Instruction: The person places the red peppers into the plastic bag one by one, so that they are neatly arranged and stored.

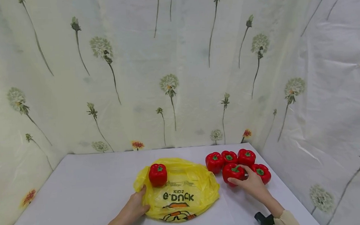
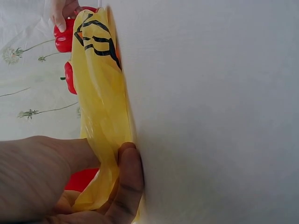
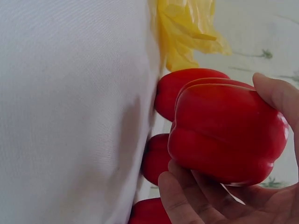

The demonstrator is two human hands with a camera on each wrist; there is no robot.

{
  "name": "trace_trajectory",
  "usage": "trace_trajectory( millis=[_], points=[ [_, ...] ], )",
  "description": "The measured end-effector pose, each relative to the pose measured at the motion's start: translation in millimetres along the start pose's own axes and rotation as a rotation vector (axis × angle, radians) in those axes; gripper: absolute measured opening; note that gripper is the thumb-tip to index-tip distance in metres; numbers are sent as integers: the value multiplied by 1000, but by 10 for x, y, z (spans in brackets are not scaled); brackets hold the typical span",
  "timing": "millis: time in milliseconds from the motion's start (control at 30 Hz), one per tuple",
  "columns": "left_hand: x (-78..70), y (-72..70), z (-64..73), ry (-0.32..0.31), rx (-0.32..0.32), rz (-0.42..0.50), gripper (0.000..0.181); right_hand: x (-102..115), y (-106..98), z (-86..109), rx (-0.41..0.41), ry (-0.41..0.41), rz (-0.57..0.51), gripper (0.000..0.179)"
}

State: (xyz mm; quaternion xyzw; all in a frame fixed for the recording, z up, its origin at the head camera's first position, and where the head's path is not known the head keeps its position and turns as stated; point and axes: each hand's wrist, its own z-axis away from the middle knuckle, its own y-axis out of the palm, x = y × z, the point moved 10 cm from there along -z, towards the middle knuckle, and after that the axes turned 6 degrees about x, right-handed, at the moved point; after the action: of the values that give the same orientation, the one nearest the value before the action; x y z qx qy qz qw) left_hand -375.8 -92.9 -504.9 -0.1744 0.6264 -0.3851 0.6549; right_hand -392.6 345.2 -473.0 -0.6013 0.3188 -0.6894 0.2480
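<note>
A yellow plastic bag (image 1: 199, 189) with dark print lies spread on the table. My left hand (image 1: 135, 204) pinches its left edge, thumb on one side of the plastic and fingers on the other (image 2: 128, 186). One red bell pepper (image 1: 158, 175) sits among the yellow folds at the bag's back left; whether it is inside or on top I cannot tell. Right of the bag, my right hand (image 1: 251, 183) grips another red bell pepper (image 3: 224, 130) between thumb and fingers, held off the tabletop. Several more red bell peppers (image 1: 214, 162) stand close around it, behind and to the right.
The white table (image 1: 89, 188) extends left of the bag. A dandelion-patterned curtain (image 1: 135, 77) hangs behind the table and along both sides. Near my right wrist is a black object (image 1: 264, 219), close to the table's right edge.
</note>
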Motion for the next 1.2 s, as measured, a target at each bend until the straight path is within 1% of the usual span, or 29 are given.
trace_trajectory(
  millis=[133,367,600,733,933,1100,1200],
  points=[
    [-10,-4,-3,9,-5,-14,76,54,-17,7,0,-6,-4,114],
    [-27,1,3,6,-1,1,76,130,-34,22,-16,-9,3,114],
    [-45,-7,2,25,1,-15,75,205,-39,18,-22,-19,6,113],
    [-33,-7,-2,24,0,-19,75,264,-40,25,-20,-22,-2,114],
    [-24,-1,4,22,-9,-37,74,370,-28,47,-10,-37,-26,114],
    [-30,-1,-6,23,-4,-28,74,467,-3,93,12,-52,-48,113],
    [-42,-4,-8,36,-5,-20,74,541,20,109,23,-68,-58,112]
  ],
)
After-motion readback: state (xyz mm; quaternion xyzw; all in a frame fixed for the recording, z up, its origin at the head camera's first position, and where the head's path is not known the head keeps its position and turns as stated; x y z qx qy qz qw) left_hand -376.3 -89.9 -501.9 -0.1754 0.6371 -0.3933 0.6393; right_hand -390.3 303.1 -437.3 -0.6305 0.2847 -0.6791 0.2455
